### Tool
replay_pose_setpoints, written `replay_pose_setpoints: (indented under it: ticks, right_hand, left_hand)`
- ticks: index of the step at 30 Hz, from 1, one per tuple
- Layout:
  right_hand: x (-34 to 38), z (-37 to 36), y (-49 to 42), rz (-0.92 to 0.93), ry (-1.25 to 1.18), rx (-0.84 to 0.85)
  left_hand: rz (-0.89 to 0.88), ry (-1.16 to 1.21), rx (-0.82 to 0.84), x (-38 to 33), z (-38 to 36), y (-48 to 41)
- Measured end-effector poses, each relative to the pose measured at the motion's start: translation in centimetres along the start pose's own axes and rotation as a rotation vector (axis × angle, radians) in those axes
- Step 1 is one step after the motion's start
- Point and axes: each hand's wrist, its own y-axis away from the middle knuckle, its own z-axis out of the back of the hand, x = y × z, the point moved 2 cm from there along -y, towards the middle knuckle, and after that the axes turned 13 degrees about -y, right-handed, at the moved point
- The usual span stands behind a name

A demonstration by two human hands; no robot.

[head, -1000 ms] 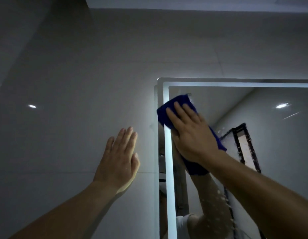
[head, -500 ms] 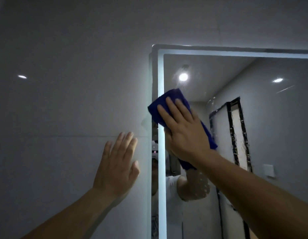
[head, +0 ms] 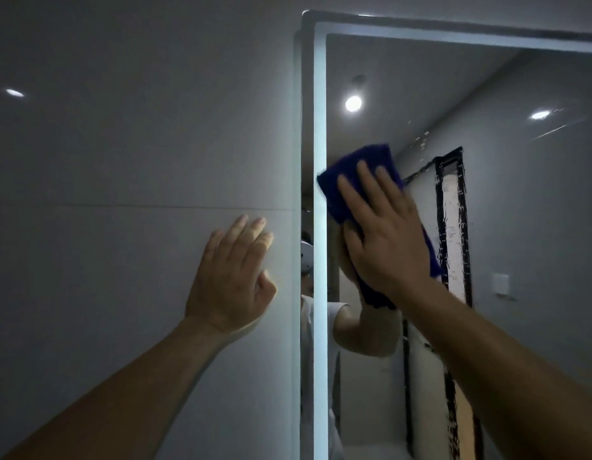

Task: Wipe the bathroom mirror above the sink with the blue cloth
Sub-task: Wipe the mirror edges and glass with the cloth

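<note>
Our right hand [head: 387,240] presses the blue cloth [head: 351,174] flat, fingers spread, beside the mirror [head: 520,210] edge; our left hand [head: 231,277] is open, empty. Uneven pressure may leave droplet streaks.

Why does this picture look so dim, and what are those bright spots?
Head view: the room is dark; most light comes from the glowing strip edging the mirror. The bright spots are a ceiling lamp's reflection in the glass and glare on the glossy wall tiles. The right hand and blue cloth are slightly motion-blurred; straight edges bow from the wide lens.
</note>
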Motion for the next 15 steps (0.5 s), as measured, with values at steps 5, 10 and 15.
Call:
replay_pose_setpoints:
  ticks: [5,10,15]
  right_hand:
    - [1.0,-0.7,11.5,0.304,0.010,0.154]
    - [-1.2,0.6,5.5,0.268,0.038,0.125]
    - [1.3,-0.7,6.5,0.021,0.003,-0.052]
  left_hand:
    - [-0.013,0.009,-0.052,0.1,-0.3,0.2]
    - [-0.024,-0.011,-0.080,0.1,-0.4,0.3]
    - [-0.030,-0.004,-0.091,0.3,-0.5,0.3]
